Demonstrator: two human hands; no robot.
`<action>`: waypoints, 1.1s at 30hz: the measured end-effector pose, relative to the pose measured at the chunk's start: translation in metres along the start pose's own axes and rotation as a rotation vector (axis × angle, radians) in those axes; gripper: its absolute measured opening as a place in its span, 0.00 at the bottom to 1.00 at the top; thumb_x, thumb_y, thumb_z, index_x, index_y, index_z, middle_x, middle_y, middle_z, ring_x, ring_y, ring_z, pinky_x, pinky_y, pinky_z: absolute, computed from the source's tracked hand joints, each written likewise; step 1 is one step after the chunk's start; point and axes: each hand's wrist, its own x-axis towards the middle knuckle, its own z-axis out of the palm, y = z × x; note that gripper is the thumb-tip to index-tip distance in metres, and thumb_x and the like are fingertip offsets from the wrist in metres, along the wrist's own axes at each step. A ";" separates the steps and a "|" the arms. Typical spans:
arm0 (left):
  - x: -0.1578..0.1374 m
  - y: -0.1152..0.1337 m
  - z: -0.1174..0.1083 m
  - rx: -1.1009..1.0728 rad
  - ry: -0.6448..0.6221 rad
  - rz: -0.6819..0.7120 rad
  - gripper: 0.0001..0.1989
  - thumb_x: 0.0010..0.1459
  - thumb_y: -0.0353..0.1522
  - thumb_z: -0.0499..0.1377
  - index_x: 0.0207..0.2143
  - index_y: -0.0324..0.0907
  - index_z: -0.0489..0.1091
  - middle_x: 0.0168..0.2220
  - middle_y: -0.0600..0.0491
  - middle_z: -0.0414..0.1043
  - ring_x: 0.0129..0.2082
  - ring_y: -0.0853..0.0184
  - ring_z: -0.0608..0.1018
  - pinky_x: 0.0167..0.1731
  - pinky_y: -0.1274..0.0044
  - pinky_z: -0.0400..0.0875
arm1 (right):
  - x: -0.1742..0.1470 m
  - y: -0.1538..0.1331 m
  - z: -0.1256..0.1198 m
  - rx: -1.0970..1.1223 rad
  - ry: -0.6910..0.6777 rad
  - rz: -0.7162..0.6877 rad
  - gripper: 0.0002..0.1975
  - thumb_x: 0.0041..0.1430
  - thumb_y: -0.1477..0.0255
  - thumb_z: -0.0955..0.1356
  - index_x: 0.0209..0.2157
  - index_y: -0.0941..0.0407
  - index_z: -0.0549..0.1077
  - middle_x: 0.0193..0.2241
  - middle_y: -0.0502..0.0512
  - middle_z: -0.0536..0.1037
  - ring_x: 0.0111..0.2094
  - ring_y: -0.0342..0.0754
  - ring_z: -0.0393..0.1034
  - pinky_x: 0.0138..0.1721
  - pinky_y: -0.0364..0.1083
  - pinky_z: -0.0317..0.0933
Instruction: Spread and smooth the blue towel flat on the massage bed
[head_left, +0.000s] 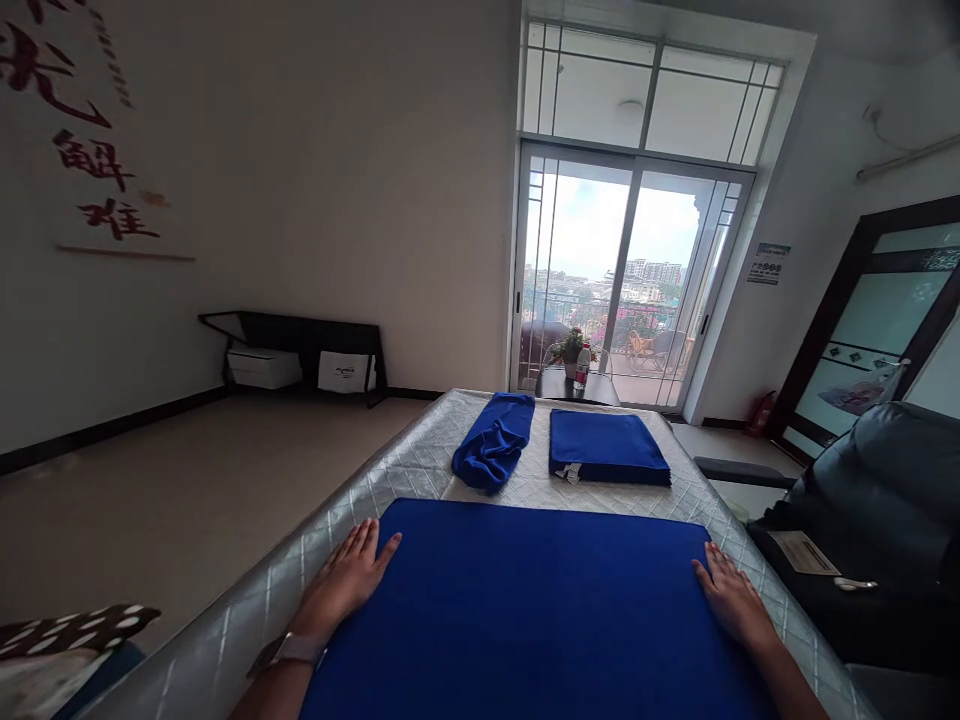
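A large blue cloth [532, 610] lies smooth and flat on the near part of a long desk [251, 610] draped in a pale, shiny, diamond-patterned cover, and runs out of view at the bottom. The person's two bare hands rest at its sides. The left hand [351, 572], with a band [296, 648] around its wrist, lies over the left edge near the far corner, thumb on the blue fabric. The right hand [731, 595] lies at the right edge near the other far corner, its thumb also on the fabric. Each grip is loose, fingers extended and palm down; whether the right fingertips lightly pinch the edge is hard to tell.

Beyond the cloth, on the same desk, are two more blue pieces: a crumpled bundle [495, 440] on the left and, just beside it on the right, a neatly folded stack [609, 443] with a white label [568, 473] at its front left corner. Past the desk, a potted plant [571, 346] and a bottle [582, 368] stand before sliding glass doors [577, 240]. To the right is a black armchair [892, 490].
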 end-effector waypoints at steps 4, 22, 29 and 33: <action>0.001 0.007 -0.007 -0.062 0.060 -0.085 0.35 0.64 0.43 0.37 0.64 0.29 0.58 0.67 0.37 0.54 0.68 0.50 0.56 0.63 0.58 0.56 | 0.001 -0.002 -0.004 0.023 0.026 0.026 0.38 0.64 0.55 0.46 0.69 0.62 0.48 0.69 0.56 0.50 0.69 0.52 0.42 0.67 0.56 0.40; -0.070 0.173 -0.093 -0.346 0.035 0.490 0.30 0.66 0.51 0.47 0.64 0.47 0.60 0.66 0.50 0.60 0.66 0.57 0.62 0.63 0.63 0.60 | -0.079 -0.142 -0.087 0.137 0.090 -0.312 0.27 0.67 0.61 0.53 0.58 0.55 0.71 0.57 0.57 0.73 0.59 0.52 0.65 0.62 0.52 0.55; -0.107 0.248 -0.058 -0.418 0.056 0.642 0.30 0.70 0.46 0.43 0.69 0.46 0.46 0.68 0.47 0.53 0.68 0.57 0.57 0.65 0.61 0.58 | -0.142 -0.238 -0.071 0.213 -0.053 -0.530 0.28 0.69 0.63 0.54 0.66 0.57 0.57 0.67 0.56 0.57 0.68 0.53 0.48 0.67 0.56 0.45; -0.112 0.256 -0.031 -0.422 0.025 0.622 0.31 0.69 0.47 0.41 0.69 0.45 0.42 0.69 0.45 0.50 0.68 0.57 0.55 0.65 0.60 0.58 | -0.147 -0.255 -0.045 0.166 -0.148 -0.523 0.28 0.69 0.64 0.52 0.68 0.58 0.50 0.69 0.55 0.45 0.69 0.54 0.40 0.68 0.58 0.40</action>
